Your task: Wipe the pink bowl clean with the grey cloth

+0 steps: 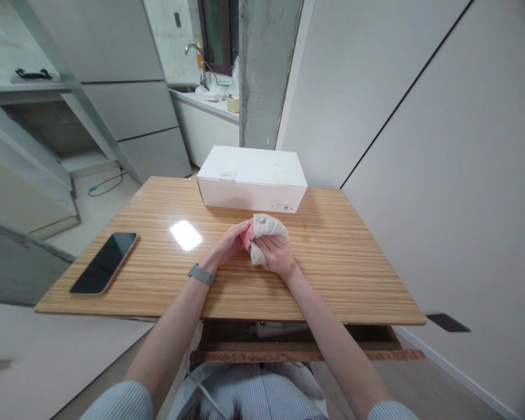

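Observation:
Both hands meet over the middle of a wooden table [341, 268]. My right hand [276, 256] is closed around a bunched beige cloth [268, 226]. A pink part [247, 236] shows at the cloth's left side, and the fingers of my left hand [227, 244] pinch it there. I cannot tell whether the pink part belongs to the cloth or is something wrapped in it. A grey watch band [200, 274] sits on my left wrist.
A closed white box [251, 178] lies at the table's far edge, just behind the hands. A black phone [105, 262] lies face up near the left edge. An open drawer [306, 344] juts out under the table's front. A white wall stands close on the right.

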`<state>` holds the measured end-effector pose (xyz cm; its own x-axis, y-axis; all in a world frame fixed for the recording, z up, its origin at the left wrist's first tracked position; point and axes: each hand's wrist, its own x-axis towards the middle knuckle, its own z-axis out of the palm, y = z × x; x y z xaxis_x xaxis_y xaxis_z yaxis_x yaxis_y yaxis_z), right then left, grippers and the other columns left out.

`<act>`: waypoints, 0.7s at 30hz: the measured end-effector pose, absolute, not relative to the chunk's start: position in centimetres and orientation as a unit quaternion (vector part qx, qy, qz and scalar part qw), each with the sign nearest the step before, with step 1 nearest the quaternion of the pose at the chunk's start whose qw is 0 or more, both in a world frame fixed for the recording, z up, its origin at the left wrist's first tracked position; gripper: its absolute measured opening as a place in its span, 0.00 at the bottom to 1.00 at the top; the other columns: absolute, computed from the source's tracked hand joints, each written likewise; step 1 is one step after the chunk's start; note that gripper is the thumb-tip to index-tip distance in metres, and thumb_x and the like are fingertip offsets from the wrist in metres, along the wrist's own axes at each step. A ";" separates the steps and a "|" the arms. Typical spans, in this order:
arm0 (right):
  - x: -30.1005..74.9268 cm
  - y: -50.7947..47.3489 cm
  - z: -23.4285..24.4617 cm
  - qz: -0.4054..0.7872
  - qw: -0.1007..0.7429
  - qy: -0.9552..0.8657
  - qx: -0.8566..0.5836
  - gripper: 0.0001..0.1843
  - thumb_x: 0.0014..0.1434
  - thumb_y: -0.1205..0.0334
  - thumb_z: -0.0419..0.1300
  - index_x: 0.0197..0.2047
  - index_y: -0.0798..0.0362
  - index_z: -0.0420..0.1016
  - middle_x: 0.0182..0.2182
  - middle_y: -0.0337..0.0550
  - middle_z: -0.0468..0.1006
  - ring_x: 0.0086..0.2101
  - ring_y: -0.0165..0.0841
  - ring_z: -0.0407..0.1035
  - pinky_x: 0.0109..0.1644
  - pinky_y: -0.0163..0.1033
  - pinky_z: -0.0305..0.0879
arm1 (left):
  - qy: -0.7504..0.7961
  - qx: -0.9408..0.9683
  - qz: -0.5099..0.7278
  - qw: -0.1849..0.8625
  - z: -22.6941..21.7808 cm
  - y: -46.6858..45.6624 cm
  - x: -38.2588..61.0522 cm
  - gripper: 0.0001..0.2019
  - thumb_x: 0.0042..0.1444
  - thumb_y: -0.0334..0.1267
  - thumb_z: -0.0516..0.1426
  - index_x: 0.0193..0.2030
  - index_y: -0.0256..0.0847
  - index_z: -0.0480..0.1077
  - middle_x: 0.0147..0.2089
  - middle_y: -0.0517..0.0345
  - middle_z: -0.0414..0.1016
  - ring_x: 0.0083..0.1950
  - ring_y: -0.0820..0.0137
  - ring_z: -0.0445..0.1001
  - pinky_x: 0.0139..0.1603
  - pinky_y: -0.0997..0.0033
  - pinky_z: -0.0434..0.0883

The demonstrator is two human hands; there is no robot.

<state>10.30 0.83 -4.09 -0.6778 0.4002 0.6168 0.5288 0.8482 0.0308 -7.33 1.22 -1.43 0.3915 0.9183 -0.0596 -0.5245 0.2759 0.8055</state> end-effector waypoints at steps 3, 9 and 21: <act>10.4 0.8 -4.2 -0.111 0.320 -0.905 -0.256 0.21 0.59 0.58 0.51 0.51 0.62 0.72 0.43 0.56 0.78 0.44 0.43 0.72 0.50 0.47 0.65 | 0.252 0.375 0.469 0.759 -0.8 0.7 -7.7 0.18 0.55 0.41 0.58 0.51 0.35 0.72 0.44 0.49 0.77 0.42 0.65 0.74 0.44 0.68 0.67; 10.4 0.5 -4.2 -0.127 0.338 -0.902 -0.235 0.21 0.62 0.57 0.49 0.49 0.63 0.73 0.40 0.57 0.79 0.43 0.42 0.72 0.48 0.47 0.67 | 0.230 0.377 0.465 0.767 0.1 0.3 -8.1 0.18 0.53 0.38 0.58 0.51 0.36 0.71 0.47 0.50 0.76 0.48 0.62 0.73 0.47 0.67 0.67; 10.1 0.2 -3.5 -0.137 0.367 -0.902 -0.182 0.21 0.62 0.57 0.48 0.51 0.62 0.71 0.41 0.56 0.78 0.43 0.41 0.72 0.48 0.47 0.66 | 0.262 0.374 0.498 0.737 -1.0 0.4 -7.3 0.14 0.58 0.42 0.56 0.47 0.35 0.72 0.42 0.54 0.76 0.44 0.69 0.72 0.48 0.72 0.66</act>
<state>10.12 0.21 -3.55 -0.6645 0.2279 0.7117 0.4290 0.8961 0.1136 -7.26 0.36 -1.02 0.3666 0.9303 -0.0143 -0.5378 0.2244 0.8126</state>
